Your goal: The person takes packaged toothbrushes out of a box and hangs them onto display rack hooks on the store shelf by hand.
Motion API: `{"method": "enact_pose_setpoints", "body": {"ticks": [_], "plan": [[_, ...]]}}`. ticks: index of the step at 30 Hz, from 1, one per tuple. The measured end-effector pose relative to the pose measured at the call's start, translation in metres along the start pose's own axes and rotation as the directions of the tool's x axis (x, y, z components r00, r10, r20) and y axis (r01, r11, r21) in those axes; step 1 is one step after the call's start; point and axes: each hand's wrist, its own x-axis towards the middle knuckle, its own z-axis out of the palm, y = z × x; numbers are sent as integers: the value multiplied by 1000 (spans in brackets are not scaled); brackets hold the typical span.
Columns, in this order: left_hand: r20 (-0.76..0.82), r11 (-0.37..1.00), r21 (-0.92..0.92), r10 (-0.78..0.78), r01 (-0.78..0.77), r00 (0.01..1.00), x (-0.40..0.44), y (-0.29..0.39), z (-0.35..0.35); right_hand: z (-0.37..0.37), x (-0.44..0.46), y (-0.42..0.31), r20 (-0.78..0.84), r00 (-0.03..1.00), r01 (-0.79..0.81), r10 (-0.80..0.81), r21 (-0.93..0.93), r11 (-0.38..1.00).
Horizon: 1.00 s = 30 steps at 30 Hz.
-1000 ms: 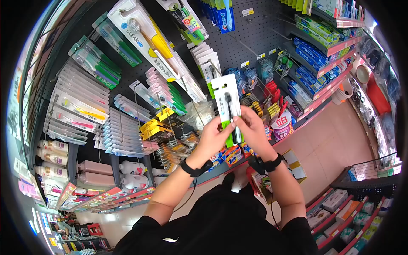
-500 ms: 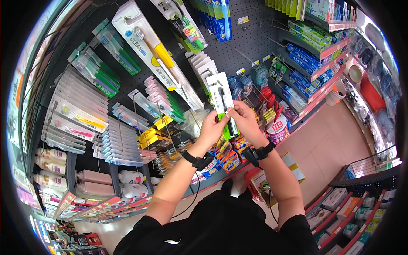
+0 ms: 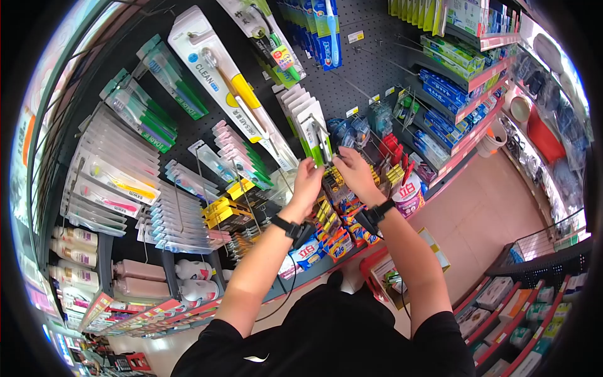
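Observation:
A white-and-green toothbrush pack (image 3: pixel 314 133) with a dark brush hangs at the front of a row of similar packs on a hook. My left hand (image 3: pixel 306 183) is at its lower left corner, fingertips closed on the green bottom edge. To the lower right of the pack is my right hand (image 3: pixel 357 172), its fingers bent and slightly apart, with nothing visible between them. Both wrists wear black straps with small devices.
A large toothbrush pack (image 3: pixel 235 94) hangs to the left, with rows of smaller toothbrush packs (image 3: pixel 116 176) beyond. Toothpaste boxes (image 3: pixel 446 88) line shelves at right. Tide bags (image 3: pixel 338 244) stand below the hands. Metal hooks stick out from the pegboard (image 3: pixel 370 60).
The toothbrush pack that both hands held in front of the row now sits against the hanging packs. My right hand has come away from it; my left has slid to its bottom edge.

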Motion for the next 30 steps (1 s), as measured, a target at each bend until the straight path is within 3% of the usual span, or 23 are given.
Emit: {"method": "enact_pose_setpoints", "body": {"ticks": [1,2,3,4,5,6,7,8,9,11,13,17,19,25,27,29,30], "plan": [[-40,999,-38,-4,3,999,-10,-9,1,-8,-17,5,-22,1000,-9,8,-64,998],[-13,997,-55,-62,61,998,-18,-23,-2,-15,-32,33,-47,998,35,-35,-4,999],[9,995,-47,-92,92,996,-27,-41,-6,-30,-58,16,-30,999,-16,15,-52,998],[109,981,-22,-188,192,976,-42,-48,-7,-38,-81,24,-41,992,-122,121,-27,992],[208,957,12,-284,288,936,-55,-54,-7,-51,-103,41,-15,990,-138,137,-131,982],[320,928,36,-362,371,875,-68,-73,-8,-58,-129,93,-47,986,-164,159,-131,978],[430,889,69,-436,452,791,-80,-95,-6,-70,-157,88,-29,960,-280,280,-183,942],[491,887,202,-458,415,741,-95,-110,-3,-77,-186,111,-72,945,-327,319,-235,915],[519,869,223,-490,443,700,-107,-124,0,-85,-218,135,-120,924,-381,362,-283,880],[608,825,452,-563,339,560,-129,-155,5,-100,-272,145,-173,881,-474,441,-330,817],[621,784,500,-621,369,478,-150,-183,13,-108,-323,161,-223,836,-548,502,-410,729],[638,727,557,-684,401,354,-178,-193,35,-124,-387,165,-300,708,-706,639,-314,635],[659,744,617,-667,257,349,-184,-198,46,-129,-401,162,-411,701,-708,583,-297,641],[671,741,640,-667,202,324,-187,-211,82,-152,-401,190,-425,578,-809,697,-182,559],[668,736,646,-673,202,316,-190,-215,89,-160,-392,208,-558,450,-870,698,-96,484],[655,730,639,-681,242,328,-194,-216,95,-176,-390,243,-628,469,-844,620,-112,525],[642,715,657,-696,239,320,-197,-211,98,-183,-385,262,-649,359,-909,671,-77,411]]}}
